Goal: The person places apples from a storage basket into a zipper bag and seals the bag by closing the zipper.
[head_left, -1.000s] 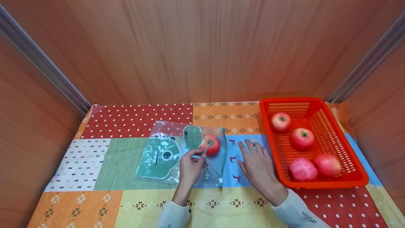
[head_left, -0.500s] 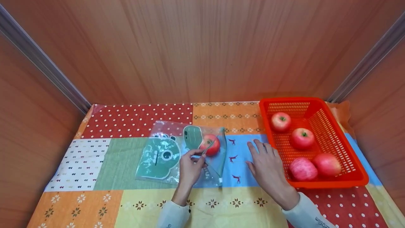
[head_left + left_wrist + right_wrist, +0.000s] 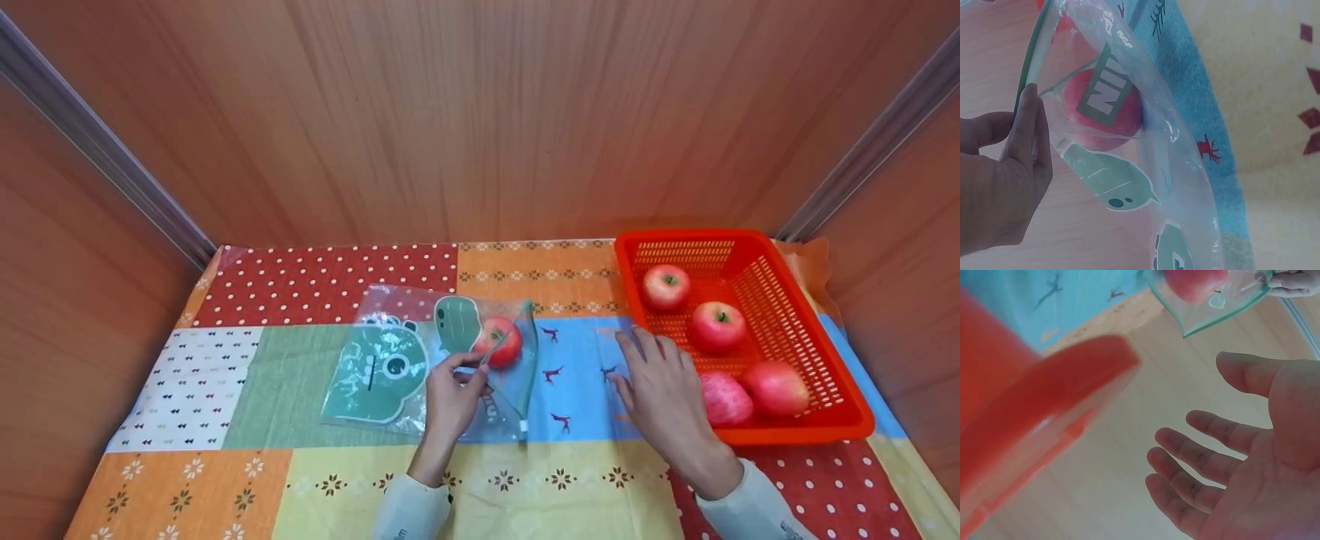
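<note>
A clear zip bag (image 3: 375,386) printed with a green cartoon animal lies on the cloth, its green-edged mouth facing right. One red apple (image 3: 501,346) sits inside it near the mouth; the left wrist view shows this apple (image 3: 1103,109) behind the bag's film. My left hand (image 3: 454,394) pinches the upper green edge between thumb and fingers and keeps the mouth parted. My right hand (image 3: 664,394), fingers spread and holding nothing, hovers by the left rim of an orange basket (image 3: 844,375). In the right wrist view the right palm (image 3: 1252,478) faces the camera.
Several apples are in the basket, among them one at the back (image 3: 666,287), one in the middle (image 3: 718,328) and one at the front right (image 3: 776,388). A patchwork cloth (image 3: 300,390) covers the table. Wood-grain panels (image 3: 480,120) enclose the back and sides.
My right hand has moved rightward, from beside the bag's mouth to the basket's left rim, and now partly covers one apple. The left hand and the bag have stayed in place.
</note>
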`<state>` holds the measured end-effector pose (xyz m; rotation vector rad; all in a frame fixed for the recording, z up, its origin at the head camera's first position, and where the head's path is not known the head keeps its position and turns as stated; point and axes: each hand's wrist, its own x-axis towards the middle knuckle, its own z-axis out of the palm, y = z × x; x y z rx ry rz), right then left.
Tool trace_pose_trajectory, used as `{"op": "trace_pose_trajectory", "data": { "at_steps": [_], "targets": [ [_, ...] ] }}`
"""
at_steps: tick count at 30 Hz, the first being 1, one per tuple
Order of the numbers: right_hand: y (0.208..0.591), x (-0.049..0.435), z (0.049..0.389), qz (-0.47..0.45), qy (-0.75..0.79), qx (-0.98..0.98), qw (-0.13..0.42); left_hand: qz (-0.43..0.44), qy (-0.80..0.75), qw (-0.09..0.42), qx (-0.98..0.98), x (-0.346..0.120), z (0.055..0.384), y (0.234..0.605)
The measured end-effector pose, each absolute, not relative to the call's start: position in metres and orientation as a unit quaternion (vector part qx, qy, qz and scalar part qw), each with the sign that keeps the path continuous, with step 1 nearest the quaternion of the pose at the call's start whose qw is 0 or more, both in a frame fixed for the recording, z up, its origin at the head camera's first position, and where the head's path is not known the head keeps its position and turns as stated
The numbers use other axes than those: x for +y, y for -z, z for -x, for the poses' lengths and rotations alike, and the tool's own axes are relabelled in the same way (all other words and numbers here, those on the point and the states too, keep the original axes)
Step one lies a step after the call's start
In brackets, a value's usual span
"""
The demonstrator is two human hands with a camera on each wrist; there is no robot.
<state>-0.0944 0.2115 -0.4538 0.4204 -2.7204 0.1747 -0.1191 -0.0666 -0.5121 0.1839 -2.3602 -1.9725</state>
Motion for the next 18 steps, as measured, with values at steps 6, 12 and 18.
{"op": "trace_pose_trajectory", "data": {
  "at_steps": [6,12,18],
  "targets": [
    [0.451,0.226,0.093,-0.127,-0.073,-0.974,0.174,-0.057,0.641,0.032,-0.765,-0.066,0.118,0.512],
    [0.452,0.244,0.091,-0.109,-0.076,-0.975,0.176,-0.055,0.646,0.032,-0.761,-0.066,0.118,0.513],
    [0.456,0.264,0.092,-0.097,-0.073,-0.973,0.196,-0.05,0.647,0.033,-0.76,-0.066,0.117,0.514]
  ]
}}
